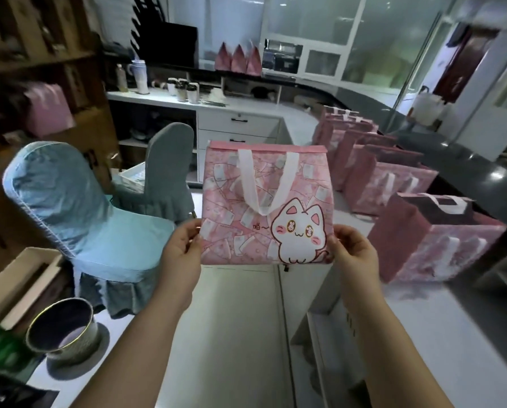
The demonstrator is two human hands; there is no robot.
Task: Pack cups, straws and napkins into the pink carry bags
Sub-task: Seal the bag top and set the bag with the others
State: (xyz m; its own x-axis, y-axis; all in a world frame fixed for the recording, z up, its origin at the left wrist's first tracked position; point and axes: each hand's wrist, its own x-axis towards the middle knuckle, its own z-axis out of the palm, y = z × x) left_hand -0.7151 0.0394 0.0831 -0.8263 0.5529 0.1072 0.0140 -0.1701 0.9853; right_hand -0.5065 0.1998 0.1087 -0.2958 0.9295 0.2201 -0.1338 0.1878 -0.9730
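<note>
Head view showed a white counter (452, 334) on the right carrying a row of pink bags (393, 184), all standing open. In the air ahead, a flat, unopened pink carry bag (225, 207) with a cartoon cat was held upright. The left hand (181, 245) pinched its lower left corner, the right hand (352, 251) its lower right. Opening it well probably meant spreading the sides and flattening the base before standing it in the row. Cups (183, 89) stood far off.
</note>
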